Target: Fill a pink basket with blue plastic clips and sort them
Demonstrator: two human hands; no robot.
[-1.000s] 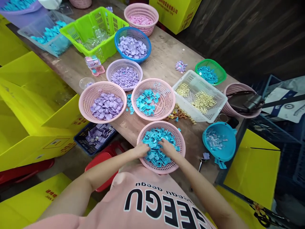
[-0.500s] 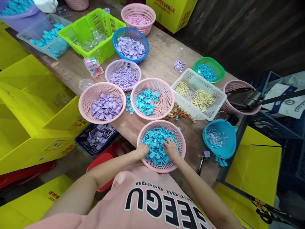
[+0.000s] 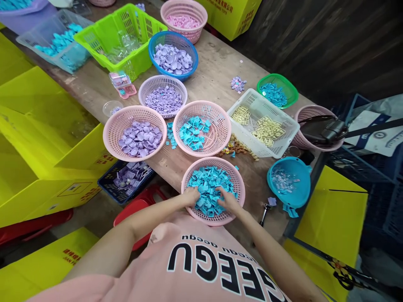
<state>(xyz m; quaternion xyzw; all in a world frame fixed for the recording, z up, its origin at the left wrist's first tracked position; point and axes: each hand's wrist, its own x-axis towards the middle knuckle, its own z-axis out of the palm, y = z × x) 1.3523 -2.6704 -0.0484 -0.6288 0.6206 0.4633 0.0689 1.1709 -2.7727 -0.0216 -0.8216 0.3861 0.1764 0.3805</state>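
Observation:
A pink round basket [image 3: 186,172] holds a heap of small turquoise plastic pieces [image 3: 209,180], close against my shirt front. At the basket's left side my left hand [image 3: 191,196] is closed, fingers curled at the edge of the heap. What lies within those fingers, if anything, is hidden. On the right side of the heap my right hand [image 3: 229,200] reaches in with thumb and forefinger apart, touching the turquoise pieces. No piece stands out clearly in its grip.
Behind stands a second pink basket [image 3: 220,113] of turquoise pieces, beside a pink basket [image 3: 110,144] of purple pieces. A white crate [image 3: 286,136] holds cream parts. To the right are a turquoise bowl [image 3: 302,188] and a small black-handled tool [image 3: 263,214]. Yellow boxes [image 3: 47,167] stand left.
My right hand has turned, and its thumb and forefinger now show a gap. My left hand has shifted slightly inward over the heap. The whole view has tilted a little.

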